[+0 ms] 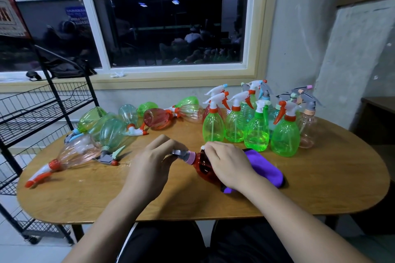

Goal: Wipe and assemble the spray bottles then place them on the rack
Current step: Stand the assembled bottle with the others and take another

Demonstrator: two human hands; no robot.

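A red spray bottle (203, 166) lies on its side in the middle of the wooden table (310, 188). My left hand (154, 162) grips its grey spray head with the pink collar (186, 155). My right hand (226, 162) curls over the bottle's red body, and a purple cloth (265, 168) lies under and behind that hand. Several bottles lie on their sides at the left, among them a pale pink one (79, 153) and a teal one (112, 132). Several upright green bottles (256, 132) with white and orange heads stand at the right.
A black wire rack (40, 113) with basket shelves stands left of the table, against the wall under a dark window. A concrete column rises at the right. A dark side table (380, 104) sits at the far right edge.
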